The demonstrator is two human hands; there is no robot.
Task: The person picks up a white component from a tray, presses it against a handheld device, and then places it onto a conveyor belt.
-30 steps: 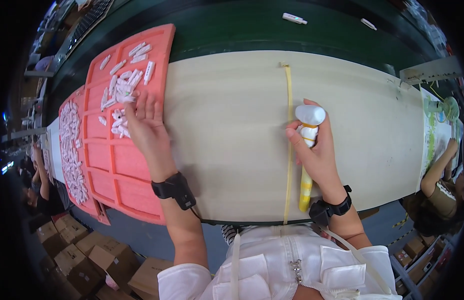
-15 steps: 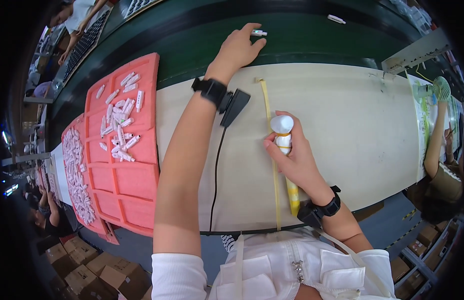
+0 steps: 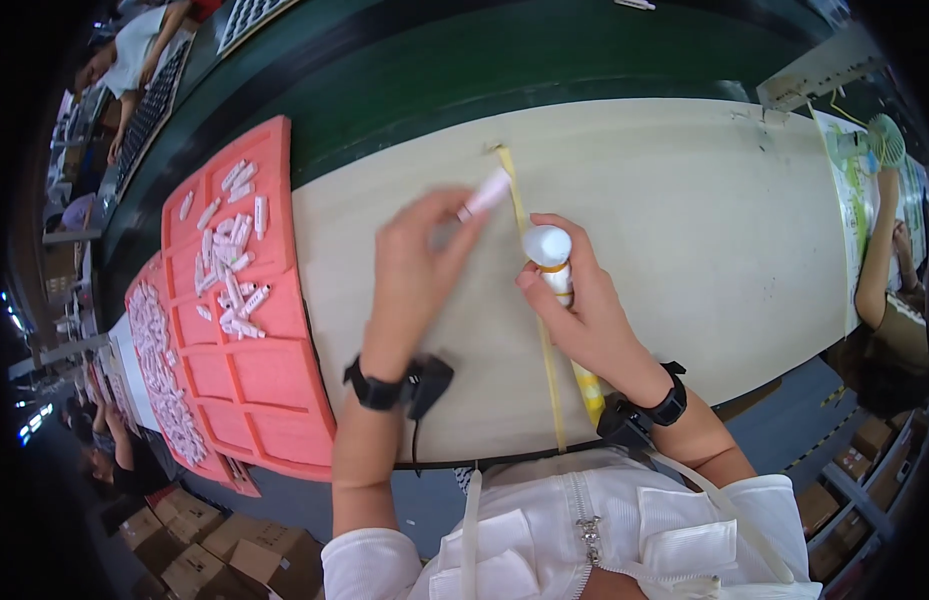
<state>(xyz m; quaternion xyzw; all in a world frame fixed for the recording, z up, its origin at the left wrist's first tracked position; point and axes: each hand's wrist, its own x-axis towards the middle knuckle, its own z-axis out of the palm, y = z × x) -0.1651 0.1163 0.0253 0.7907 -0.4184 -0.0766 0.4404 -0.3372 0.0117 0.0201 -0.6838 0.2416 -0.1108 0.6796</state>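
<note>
My left hand, blurred by motion, is over the pale worktop. Pinched between its fingers is a small white tube-shaped piece, tilted up toward the right. My right hand is wrapped round a white cloth-covered stick with a rounded top and an orange band below it. A yellow-and-white striped length shows below that hand, in line with the stick. The tube-shaped piece is up and left of the stick's head, apart from it. My palms hide part of both things.
At left a pink divided tray bears several white pieces, with a heap of more beyond. A yellow tape strip crosses the worktop. A dark green conveyor belt runs along the far side, with another piece on it. Co-workers are at both sides.
My left hand has come back from the green belt to above the worktop, carrying the small white piece it was reaching at. My right hand keeps its grip on the stick, nearly in place.
</note>
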